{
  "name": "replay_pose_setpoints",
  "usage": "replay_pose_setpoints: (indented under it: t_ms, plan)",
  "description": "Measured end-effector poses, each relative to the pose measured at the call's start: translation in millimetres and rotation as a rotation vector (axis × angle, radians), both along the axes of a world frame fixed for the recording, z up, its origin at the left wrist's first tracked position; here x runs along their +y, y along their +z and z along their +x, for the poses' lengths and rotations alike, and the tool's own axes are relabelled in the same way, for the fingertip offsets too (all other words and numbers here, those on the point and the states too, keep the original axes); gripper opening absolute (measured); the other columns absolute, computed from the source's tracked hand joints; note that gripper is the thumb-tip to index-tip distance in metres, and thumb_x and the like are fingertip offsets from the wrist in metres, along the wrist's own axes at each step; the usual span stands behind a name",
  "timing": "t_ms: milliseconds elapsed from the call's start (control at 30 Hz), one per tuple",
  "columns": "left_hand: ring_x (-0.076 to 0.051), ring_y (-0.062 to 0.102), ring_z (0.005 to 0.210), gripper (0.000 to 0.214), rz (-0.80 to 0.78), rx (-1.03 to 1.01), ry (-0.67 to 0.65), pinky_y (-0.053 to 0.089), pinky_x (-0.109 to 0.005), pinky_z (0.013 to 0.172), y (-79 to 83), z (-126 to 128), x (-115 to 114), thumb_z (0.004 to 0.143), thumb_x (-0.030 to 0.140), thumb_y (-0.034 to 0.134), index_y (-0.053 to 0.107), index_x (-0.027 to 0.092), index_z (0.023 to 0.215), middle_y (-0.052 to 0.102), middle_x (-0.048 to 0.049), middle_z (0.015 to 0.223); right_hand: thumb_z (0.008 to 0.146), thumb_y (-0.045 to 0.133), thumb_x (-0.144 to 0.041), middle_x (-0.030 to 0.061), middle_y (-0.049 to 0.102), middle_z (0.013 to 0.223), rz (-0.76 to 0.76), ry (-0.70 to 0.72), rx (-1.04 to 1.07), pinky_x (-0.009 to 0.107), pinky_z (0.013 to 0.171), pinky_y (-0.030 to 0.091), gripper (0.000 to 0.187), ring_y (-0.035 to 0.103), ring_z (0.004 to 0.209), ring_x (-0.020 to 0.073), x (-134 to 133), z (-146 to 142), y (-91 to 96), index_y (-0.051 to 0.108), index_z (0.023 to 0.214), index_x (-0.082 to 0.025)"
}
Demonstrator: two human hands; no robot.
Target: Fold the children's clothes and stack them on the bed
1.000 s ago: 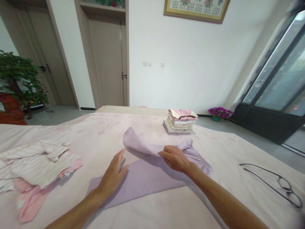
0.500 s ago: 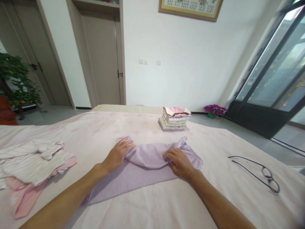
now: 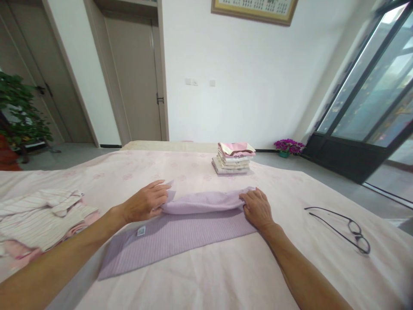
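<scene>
A lilac ribbed garment [image 3: 187,234] lies on the pink bed cover [image 3: 206,280], its far part folded over toward me in a long band. At the left end of that band, my left hand [image 3: 146,201] pinches the cloth, with a corner sticking up past the fingers. My right hand [image 3: 257,207] grips the band's right end, fingers closed on the fabric. A small white label [image 3: 141,231] shows on the garment below my left hand. The garment's exact kind cannot be told from its folded shape.
Farther back stands a stack of folded clothes [image 3: 232,159]. Striped and pink clothes [image 3: 41,219] lie in a loose heap at the left. Black-framed glasses [image 3: 350,232] rest on the cover at the right. Beyond the bed are purple flowers [image 3: 288,146] on the floor.
My right hand has moved right and up to the band's end, and my left hand has shifted left. The bunched cloth is now stretched straighter, and the white label has come into view.
</scene>
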State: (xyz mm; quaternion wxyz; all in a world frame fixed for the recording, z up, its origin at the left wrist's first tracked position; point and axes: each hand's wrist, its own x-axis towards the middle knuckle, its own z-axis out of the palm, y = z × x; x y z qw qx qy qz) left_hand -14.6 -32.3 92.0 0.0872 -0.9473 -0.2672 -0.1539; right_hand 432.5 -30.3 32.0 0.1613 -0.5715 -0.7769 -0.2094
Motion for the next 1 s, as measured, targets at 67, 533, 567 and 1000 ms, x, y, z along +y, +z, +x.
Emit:
replay_pose_setpoints:
  t_ms: [67, 533, 567, 1000]
  plan:
    - [-0.018, 0.052, 0.127, 0.02, -0.002, -0.009, -0.02, 0.022, -0.047, 0.121, -0.2, -13, -24, 0.083, 0.009, 0.048, 0.061, 0.023, 0.086, 0.07, -0.0021, 0.101, 0.081, 0.05, -0.016, 0.0082, 0.063, 0.101, 0.013, -0.01, -0.004, 0.04, 0.116, 0.016, 0.036, 0.047, 0.107, 0.0261, 0, 1, 0.1, 0.067, 0.112, -0.023]
    - [-0.026, 0.064, 0.076, 0.02, 0.098, 0.274, 0.619, 0.048, -0.043, 0.075, -24.2, -20, -106, 0.087, 0.012, 0.048, 0.066, 0.019, 0.082, 0.067, -0.009, 0.08, 0.079, 0.049, -0.016, 0.0094, 0.061, 0.095, 0.142, -0.125, 0.02, 0.041, 0.11, 0.023, 0.028, 0.047, 0.106, 0.0278, -2, 21, 1.5, 0.068, 0.099, -0.022]
    - [-0.026, 0.064, 0.075, 0.021, 0.066, 0.282, 0.636, 0.048, -0.042, 0.073, -27.4, -19, -113, 0.087, 0.011, 0.047, 0.066, 0.019, 0.083, 0.068, -0.0086, 0.078, 0.078, 0.05, -0.015, 0.0096, 0.061, 0.094, 0.15, -0.125, 0.021, 0.041, 0.108, 0.024, 0.027, 0.047, 0.105, 0.0279, -2, 24, 1.1, 0.068, 0.097, -0.022]
    - [-0.019, 0.059, 0.068, 0.019, -0.029, 0.041, 0.388, 0.041, -0.031, 0.069, -60.2, -35, -141, 0.093, 0.02, 0.05, 0.064, 0.023, 0.081, 0.063, -0.0011, 0.072, 0.074, 0.05, -0.013, 0.0053, 0.061, 0.085, 0.199, 0.059, 0.231, 0.031, 0.079, 0.042, 0.017, 0.054, 0.088, 0.0219, 8, 66, -10.9, 0.063, 0.082, -0.022]
